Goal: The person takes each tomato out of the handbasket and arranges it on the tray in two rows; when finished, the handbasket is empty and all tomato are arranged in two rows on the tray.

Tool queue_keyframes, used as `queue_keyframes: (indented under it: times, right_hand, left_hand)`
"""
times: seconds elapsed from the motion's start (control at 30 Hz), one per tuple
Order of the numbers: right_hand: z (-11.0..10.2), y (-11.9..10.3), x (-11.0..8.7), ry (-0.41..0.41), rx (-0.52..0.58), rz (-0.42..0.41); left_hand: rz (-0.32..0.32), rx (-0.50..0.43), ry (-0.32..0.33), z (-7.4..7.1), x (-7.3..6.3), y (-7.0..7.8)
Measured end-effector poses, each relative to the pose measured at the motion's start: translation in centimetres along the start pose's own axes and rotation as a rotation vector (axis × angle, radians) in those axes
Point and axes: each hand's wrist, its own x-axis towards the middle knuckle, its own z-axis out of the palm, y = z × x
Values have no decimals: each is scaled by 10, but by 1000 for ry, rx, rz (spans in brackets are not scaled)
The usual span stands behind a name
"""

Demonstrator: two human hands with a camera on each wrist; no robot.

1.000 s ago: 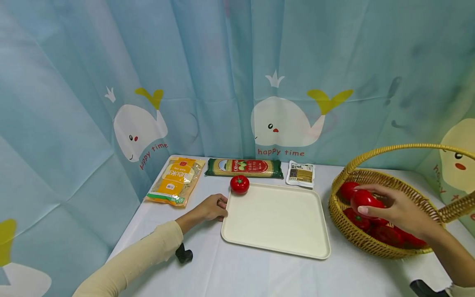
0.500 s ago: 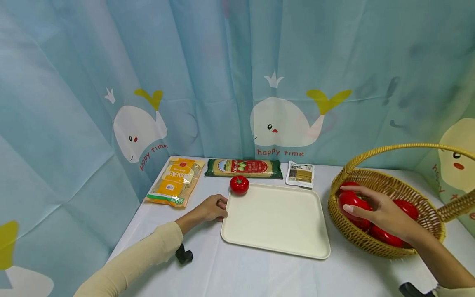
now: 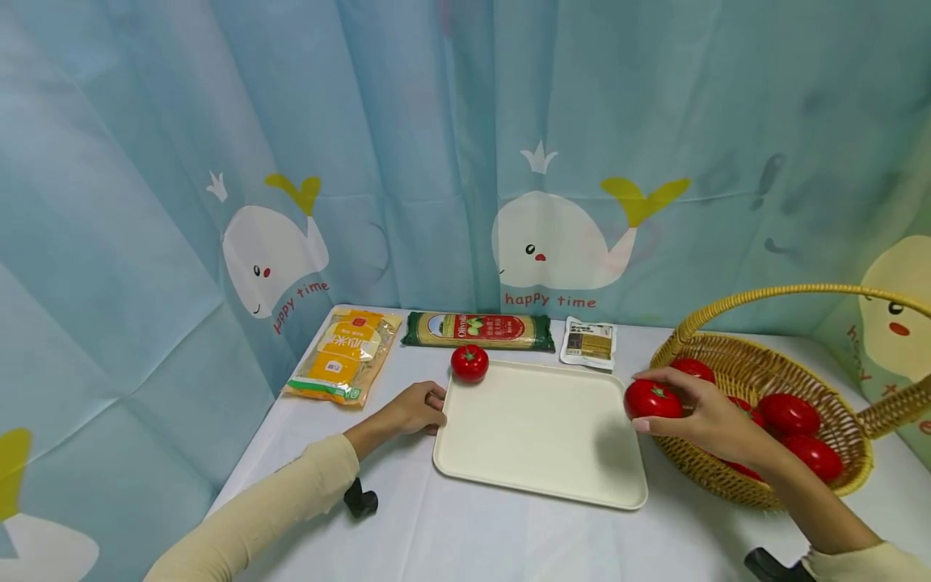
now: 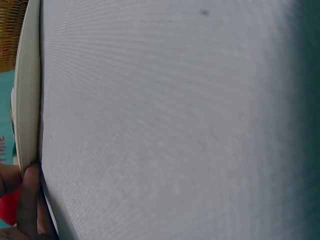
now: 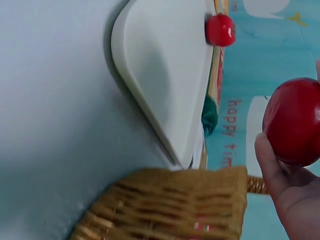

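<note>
Between the thumb and fingers of my right hand (image 3: 716,416) is a red tomato (image 3: 652,399), held up over the gap between tray and basket. In the right wrist view the same tomato (image 5: 295,121) hangs clear of the basket rim. My left hand (image 3: 418,406) pinches the left edge of the cream tray (image 3: 541,436); the left wrist view shows thumb and fingers on its rim (image 4: 27,100). One tomato (image 3: 469,363) sits in the tray's far left corner. The wicker basket (image 3: 847,477) on the right holds several more tomatoes (image 3: 789,415).
Behind the tray lie a green-ended spaghetti pack (image 3: 478,331) and a small white sachet (image 3: 589,343). An orange grain bag (image 3: 345,356) lies at the far left. The basket's tall handle (image 3: 785,288) arches up on the right. A blue curtain (image 3: 436,162) hangs behind the table.
My right hand has lifted a tomato out of the basket and carried it left to near the tray's right edge. My left hand stays on the tray.
</note>
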Motion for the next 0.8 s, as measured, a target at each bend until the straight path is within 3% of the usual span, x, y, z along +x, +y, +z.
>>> queue_keyframes:
  times: [0.53,0.8]
  right_hand:
    - [29,-4,27,-72,40,-108]
    - [37,-9,36,-97,62,-55]
  left_hand:
    - [-1,10,0,-1,-1,1]
    - [7,-4,-3,-1,1,-1]
